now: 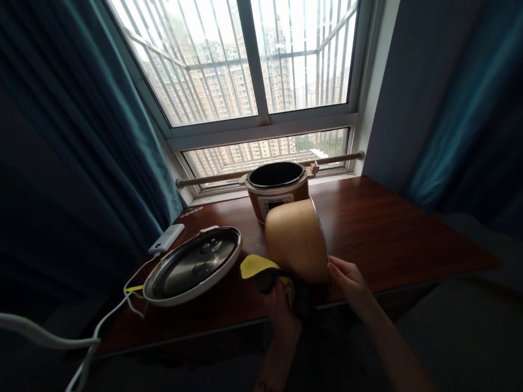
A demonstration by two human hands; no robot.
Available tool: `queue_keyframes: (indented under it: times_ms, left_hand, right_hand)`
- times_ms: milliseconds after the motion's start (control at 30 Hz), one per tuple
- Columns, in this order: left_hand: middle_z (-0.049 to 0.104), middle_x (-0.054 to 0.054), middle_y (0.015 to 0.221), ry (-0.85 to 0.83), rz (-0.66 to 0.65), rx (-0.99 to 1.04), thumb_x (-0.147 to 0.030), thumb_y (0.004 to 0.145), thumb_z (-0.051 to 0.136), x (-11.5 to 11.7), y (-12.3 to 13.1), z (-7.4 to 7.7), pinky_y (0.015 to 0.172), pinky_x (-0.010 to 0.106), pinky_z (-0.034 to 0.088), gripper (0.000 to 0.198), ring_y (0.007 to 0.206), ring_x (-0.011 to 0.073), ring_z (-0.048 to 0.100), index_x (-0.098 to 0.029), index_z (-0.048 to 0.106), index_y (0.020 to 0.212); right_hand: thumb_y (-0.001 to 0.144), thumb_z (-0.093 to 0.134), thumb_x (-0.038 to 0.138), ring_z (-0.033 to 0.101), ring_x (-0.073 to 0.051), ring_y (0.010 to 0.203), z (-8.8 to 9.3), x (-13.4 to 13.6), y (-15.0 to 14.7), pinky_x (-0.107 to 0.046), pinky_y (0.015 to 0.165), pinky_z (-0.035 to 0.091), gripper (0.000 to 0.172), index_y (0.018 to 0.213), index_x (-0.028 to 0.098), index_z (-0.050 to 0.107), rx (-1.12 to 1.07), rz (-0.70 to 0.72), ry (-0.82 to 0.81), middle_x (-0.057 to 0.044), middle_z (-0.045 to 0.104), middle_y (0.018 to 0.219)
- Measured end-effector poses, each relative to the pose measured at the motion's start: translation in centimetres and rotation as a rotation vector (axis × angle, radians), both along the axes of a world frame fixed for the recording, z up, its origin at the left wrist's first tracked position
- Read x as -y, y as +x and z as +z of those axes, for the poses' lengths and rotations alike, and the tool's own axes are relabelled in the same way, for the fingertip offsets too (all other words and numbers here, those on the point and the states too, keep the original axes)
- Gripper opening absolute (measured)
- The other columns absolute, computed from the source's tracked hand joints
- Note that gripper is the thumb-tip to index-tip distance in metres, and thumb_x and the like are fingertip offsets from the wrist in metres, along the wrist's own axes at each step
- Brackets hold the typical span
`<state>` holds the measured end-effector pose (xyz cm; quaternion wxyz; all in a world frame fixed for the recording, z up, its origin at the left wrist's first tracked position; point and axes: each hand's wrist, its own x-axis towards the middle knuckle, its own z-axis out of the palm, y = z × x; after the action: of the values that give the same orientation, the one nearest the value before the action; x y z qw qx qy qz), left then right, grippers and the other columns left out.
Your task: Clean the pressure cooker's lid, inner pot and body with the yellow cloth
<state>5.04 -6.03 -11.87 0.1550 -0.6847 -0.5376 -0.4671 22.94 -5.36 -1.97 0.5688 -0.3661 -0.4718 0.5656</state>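
Observation:
A gold-coloured inner pot [295,237] lies on its side on the dark wooden sill [392,234], its open mouth facing right. My right hand [347,280] holds it at the rim, fingers curled on the edge. My left hand [281,310] is closed on a yellow and black cloth [261,269], which is pressed against the pot's underside. Behind the pot stands the cooker body [277,188], open at the top. Its lid [192,265] lies flat on the sill to the left.
A white power bank [166,238] lies by the left curtain, with a white cable [102,321] trailing off the sill's front edge. A wooden rod [212,177] runs along the window base. Teal curtains hang at both sides.

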Motion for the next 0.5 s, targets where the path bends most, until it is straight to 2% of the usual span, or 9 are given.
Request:
queue_keyframes:
  times_ms: [67,167,300,400,500]
  left_hand:
    - [0.061,0.022,0.105,0.03,0.005,-0.058,-0.03,0.082,0.045,0.1,0.6,0.7,0.084,0.052,0.043,0.044,0.103,0.0346,0.055,-0.005,0.049,0.117]
    - [0.068,0.014,0.093,0.09,-0.034,-0.178,-0.02,0.084,0.041,0.2,2.4,1.6,0.082,0.047,0.043,0.029,0.089,0.0289,0.062,-0.012,0.059,0.104]
    - [0.068,0.011,0.099,0.098,-0.141,-0.327,-0.013,0.083,0.04,0.3,4.4,1.8,0.081,0.037,0.045,0.032,0.09,0.0232,0.063,-0.015,0.06,0.108]
    - [0.068,0.012,0.1,0.053,-0.113,-0.322,-0.014,0.081,0.043,0.2,4.0,1.5,0.08,0.039,0.045,0.033,0.089,0.0251,0.063,-0.015,0.059,0.11]
    - [0.066,0.014,0.102,0.006,-0.052,-0.152,-0.023,0.079,0.05,-0.2,2.1,0.8,0.082,0.045,0.044,0.037,0.094,0.0294,0.061,-0.014,0.056,0.114]
  right_hand:
    - [0.079,0.06,0.041,0.053,-0.013,0.071,-0.8,0.4,0.0,-0.022,0.065,0.041,0.027,0.086,0.016,0.067,0.067,-0.074,0.016,0.0,0.061,0.072]
    - [0.079,0.059,0.042,0.047,-0.01,0.061,-1.3,0.2,-0.6,-0.02,0.056,0.037,0.027,0.077,0.015,0.064,0.058,-0.122,0.01,0.001,0.055,0.065]
    - [0.075,0.062,0.044,0.042,-0.009,0.054,-0.7,0.0,-1.9,-0.02,0.05,0.032,0.029,0.072,0.015,0.061,-0.072,-0.13,-0.054,0.002,0.05,0.059]
    - [0.072,0.065,0.045,0.041,-0.009,0.052,0.4,0.3,-2.6,-0.02,0.048,0.032,0.03,0.068,0.016,0.06,-0.136,-0.14,-0.097,0.003,0.05,0.056]
    - [0.067,0.068,0.049,0.046,-0.011,0.053,1.8,0.4,-2.9,-0.022,0.048,0.034,0.033,0.068,0.016,0.064,-0.143,-0.161,-0.117,0.002,0.053,0.054]
